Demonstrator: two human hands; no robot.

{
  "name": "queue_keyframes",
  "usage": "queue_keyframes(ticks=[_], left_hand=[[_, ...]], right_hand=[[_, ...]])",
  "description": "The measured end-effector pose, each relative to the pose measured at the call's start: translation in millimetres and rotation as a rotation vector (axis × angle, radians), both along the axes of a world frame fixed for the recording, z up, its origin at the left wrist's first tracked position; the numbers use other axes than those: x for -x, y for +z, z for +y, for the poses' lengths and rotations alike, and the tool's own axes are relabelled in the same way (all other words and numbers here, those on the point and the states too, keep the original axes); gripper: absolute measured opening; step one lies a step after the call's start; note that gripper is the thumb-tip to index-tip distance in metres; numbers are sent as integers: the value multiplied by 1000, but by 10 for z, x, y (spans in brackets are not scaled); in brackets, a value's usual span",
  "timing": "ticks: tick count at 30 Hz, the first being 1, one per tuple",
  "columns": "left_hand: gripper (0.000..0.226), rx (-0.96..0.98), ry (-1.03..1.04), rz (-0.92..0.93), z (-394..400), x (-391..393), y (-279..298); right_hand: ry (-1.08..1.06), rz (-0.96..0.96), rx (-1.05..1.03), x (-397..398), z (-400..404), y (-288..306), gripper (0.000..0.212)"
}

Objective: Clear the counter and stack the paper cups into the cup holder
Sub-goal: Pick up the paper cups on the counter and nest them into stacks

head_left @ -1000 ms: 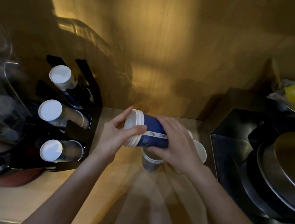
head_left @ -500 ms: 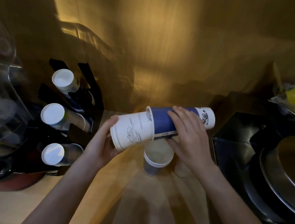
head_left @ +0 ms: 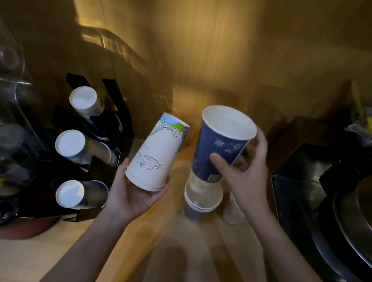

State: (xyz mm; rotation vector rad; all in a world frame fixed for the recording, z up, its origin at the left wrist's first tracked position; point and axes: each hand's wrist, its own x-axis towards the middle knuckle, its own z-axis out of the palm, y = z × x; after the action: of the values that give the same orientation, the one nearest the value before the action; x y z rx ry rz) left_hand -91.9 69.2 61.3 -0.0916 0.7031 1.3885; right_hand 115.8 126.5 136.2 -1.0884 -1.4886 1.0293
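Two hands work apart: your left hand (head_left: pixel 136 196) cups a white illustrated paper cup (head_left: pixel 157 153) upside down, your right hand (head_left: pixel 243 175) grips a navy paper cup (head_left: pixel 218 148) upright above nested cups (head_left: pixel 199 202) on the wooden bench (head_left: pixel 112 251). Left stands the black cup holder (head_left: pixel 113 114).

place: café-style drinks station | evidence: black three-slot cup holder (head_left: pixel 106 142) stocked with paper cups | wooden table (head_left: pixel 1 255) | stacked round metal pans (head_left: pixel 367 227) at right
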Motion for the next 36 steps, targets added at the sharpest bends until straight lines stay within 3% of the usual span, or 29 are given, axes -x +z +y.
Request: queue_keyframes(ticks=[4,7,15,18,22,24,27,31,36], left_hand=[[47,54,-5,-18,13,-46,-7],[46,74,-25,-11,21,-60,-8],[48,65,-32,69,65,-126,84],[47,79,3,126,81,-163,132],[48,43,4,334,120,-227,207],[45,-10,-1,510,119,-285,266],[60,-105,31,749,106,-413,390],[64,-234,29,974,140,-658,638],[65,-308,-61,1105,232,-823,809]], right_hand=[[18,-52,81,-13,-105,-356,93],[13,-196,79,-65,-155,-572,101],[51,-572,14,-110,-259,-946,77],[69,-688,-7,-155,-297,-1031,80],[81,-784,-27,-188,-290,-978,83],[32,-736,-36,-175,-277,-852,82],[-99,-642,-281,-129,-274,-597,82],[-85,-816,-570,-98,-213,-394,96],[-107,-801,-439,-247,-143,-371,83]])
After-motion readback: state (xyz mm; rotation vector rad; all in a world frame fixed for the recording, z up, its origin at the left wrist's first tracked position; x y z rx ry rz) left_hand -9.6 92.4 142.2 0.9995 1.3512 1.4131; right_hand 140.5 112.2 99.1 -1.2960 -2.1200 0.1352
